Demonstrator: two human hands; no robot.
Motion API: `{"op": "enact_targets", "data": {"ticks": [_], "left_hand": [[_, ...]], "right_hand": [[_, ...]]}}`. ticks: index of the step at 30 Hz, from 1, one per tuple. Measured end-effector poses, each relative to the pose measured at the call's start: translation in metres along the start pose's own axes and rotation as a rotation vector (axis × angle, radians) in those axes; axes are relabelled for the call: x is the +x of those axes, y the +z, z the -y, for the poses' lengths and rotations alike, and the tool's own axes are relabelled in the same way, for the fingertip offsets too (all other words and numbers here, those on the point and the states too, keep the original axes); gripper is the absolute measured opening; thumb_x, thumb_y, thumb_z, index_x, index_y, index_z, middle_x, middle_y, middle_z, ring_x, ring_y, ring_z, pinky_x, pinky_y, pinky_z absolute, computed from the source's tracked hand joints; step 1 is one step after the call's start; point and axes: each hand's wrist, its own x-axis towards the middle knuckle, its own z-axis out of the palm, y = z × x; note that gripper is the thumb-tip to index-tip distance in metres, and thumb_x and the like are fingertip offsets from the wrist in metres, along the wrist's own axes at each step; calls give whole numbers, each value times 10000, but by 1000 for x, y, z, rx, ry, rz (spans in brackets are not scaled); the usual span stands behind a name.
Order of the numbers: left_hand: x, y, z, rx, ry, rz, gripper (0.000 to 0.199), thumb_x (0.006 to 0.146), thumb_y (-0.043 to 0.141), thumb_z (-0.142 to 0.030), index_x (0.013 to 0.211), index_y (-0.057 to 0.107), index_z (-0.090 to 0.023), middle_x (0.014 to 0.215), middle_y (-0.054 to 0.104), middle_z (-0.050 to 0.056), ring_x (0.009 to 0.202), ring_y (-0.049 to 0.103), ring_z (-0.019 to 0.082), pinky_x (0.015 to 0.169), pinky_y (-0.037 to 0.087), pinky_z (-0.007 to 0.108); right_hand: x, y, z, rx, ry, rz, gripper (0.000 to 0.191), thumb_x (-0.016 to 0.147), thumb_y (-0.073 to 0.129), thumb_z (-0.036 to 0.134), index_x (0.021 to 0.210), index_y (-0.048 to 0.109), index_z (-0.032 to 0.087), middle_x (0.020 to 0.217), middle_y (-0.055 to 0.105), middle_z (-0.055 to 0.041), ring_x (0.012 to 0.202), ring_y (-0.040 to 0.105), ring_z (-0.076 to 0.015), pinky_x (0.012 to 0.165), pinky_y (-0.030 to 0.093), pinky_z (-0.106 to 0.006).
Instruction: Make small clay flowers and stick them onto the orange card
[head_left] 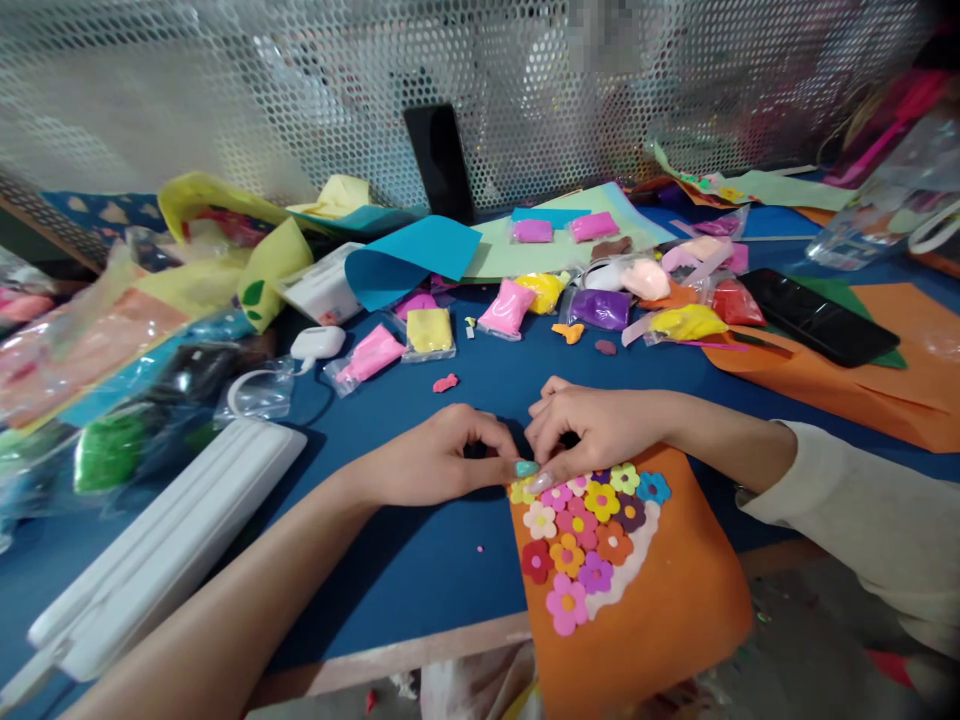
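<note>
An orange sheet [660, 610] lies over the table's front edge, its lower part hanging past it. Small clay flowers [577, 522] in several colours cover its upper left, with a whitish clay strip [632, 562] curving along their right side. My left hand [442, 455] is closed at the sheet's upper left corner, thumb tip touching the edge of a yellow clay flower [523, 491]. From the other side my right hand [581, 428] closes on the same corner, thumb on that flower. Both hands' other fingertips are partly hidden behind the thumbs.
Bagged clay, such as a pink packet [508, 307] and a purple packet [600, 309], lies beyond my hands. A black phone [817, 315] rests at right; another dark phone [439, 160] leans on the perforated metal panel [517, 100]. A long white case [169, 540] lies at left.
</note>
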Motion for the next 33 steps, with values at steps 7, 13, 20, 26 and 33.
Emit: {"op": "enact_targets", "data": {"ticks": [7, 13, 20, 26, 33], "left_hand": [[0, 2, -1, 28, -6, 5, 191, 806, 540, -234, 690, 647, -127, 722, 628, 3, 682, 524, 95, 651, 388, 187], [0, 1, -1, 7, -4, -3, 340, 856, 474, -344, 631, 600, -122, 653, 558, 0, 640, 467, 96, 625, 374, 198], [-3, -4, -2, -27, -29, 45, 297, 861, 450, -320, 741, 622, -110, 688, 586, 9, 650, 479, 101, 620, 390, 190], [-1, -1, -4, 4, -8, 31, 320, 858, 486, -371, 742, 633, -112, 703, 612, 22, 647, 484, 103, 616, 389, 195], [-1, 3, -2, 15, -26, -17, 321, 843, 499, -379, 730, 635, -111, 681, 592, 19, 638, 484, 104, 597, 388, 194]], "right_hand": [[1, 0, 0, -28, 14, 5, 300, 816, 596, 363, 604, 609, 152, 620, 583, 42, 633, 459, -89, 815, 173, -326], [-2, 0, -2, 10, 7, -7, 328, 810, 598, 399, 597, 609, 150, 624, 579, 33, 636, 448, -93, 822, 184, -323], [-4, -2, -2, 25, 30, 1, 259, 824, 580, 367, 692, 658, 158, 727, 645, 0, 735, 497, -121, 852, 185, -328], [-3, -2, -1, 33, 19, -6, 292, 816, 586, 399, 660, 640, 159, 694, 639, 17, 695, 497, -109, 864, 182, -332], [-2, -2, -1, 47, 3, -6, 387, 815, 558, 458, 574, 585, 157, 626, 599, 29, 661, 479, -103, 866, 170, -337]]}}
